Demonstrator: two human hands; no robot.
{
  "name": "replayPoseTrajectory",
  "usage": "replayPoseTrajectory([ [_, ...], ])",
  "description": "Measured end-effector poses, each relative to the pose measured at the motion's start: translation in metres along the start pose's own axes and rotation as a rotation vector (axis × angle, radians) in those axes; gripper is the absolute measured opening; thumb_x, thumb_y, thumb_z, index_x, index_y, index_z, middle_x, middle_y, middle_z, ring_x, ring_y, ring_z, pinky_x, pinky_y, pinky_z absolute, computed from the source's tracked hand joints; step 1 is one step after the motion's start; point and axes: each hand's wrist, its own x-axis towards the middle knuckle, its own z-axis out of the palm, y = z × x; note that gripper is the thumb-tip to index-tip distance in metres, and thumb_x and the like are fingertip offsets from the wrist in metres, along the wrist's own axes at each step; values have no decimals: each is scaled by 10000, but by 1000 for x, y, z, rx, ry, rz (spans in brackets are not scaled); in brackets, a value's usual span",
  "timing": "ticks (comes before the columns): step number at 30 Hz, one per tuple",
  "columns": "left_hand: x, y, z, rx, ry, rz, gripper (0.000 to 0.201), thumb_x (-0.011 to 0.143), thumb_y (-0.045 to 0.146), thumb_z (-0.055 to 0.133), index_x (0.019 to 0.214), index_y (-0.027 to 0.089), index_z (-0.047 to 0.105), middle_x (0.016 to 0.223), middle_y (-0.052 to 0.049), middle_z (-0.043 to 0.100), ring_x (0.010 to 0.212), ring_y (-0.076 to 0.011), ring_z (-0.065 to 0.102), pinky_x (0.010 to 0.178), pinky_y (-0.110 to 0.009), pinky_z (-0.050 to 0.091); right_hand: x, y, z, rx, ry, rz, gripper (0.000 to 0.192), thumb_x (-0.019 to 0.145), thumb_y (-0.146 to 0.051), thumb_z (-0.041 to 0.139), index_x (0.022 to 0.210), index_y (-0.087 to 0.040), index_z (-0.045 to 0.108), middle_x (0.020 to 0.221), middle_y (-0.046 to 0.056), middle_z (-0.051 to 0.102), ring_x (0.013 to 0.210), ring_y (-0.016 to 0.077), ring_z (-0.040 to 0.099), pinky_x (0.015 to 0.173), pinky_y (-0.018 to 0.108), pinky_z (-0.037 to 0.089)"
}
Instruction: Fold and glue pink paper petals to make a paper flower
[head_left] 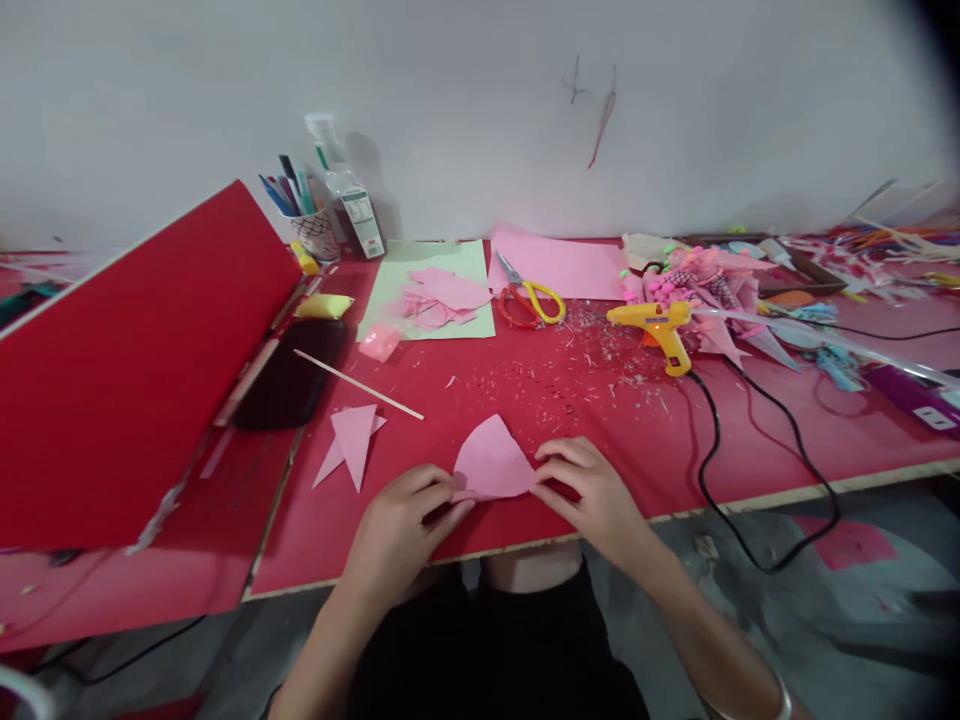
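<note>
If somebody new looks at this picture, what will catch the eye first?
Both hands, left and right, pinch a pink paper piece at the red table's near edge. A big red board leans at the left; a yellow glue gun lies right of centre.

— How are the hands placed at the pink paper piece?
— The left hand is pinched on its left corner, the right hand on its right; both forearms are extended.

Glue gun with black cord right, scissors on pink sheet, pen cup by wall, stick near folded pink pieces.
</note>
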Motion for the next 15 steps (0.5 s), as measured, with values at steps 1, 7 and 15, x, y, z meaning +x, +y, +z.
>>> replayPoseTrajectory([
  [1,0,1,0,5,-2,-18,234,824,315,467,731,180,635,739,-20,583,677,-113,553,627,-221,439,0,0,1,-10,13,7,118,808,-255,502,778,-210,607,940,44,569,895,175,499,795,329,396],
  [7,2,6,3,68,16,-141,305,814,347,465,583,153,515,647,-8,524,618,-116,515,572,-213,392,-2,0,5,-48,51,36,76,789,-232,522,747,-200,576,931,42,565,891,178,495,793,319,391],
  [15,4,7,1,45,-9,-188,299,811,367,458,588,169,485,623,2,505,600,-121,491,558,-217,360,-2,-4,1,-31,49,114,91,770,-131,488,789,-194,551,918,43,556,866,176,504,783,323,406],
])
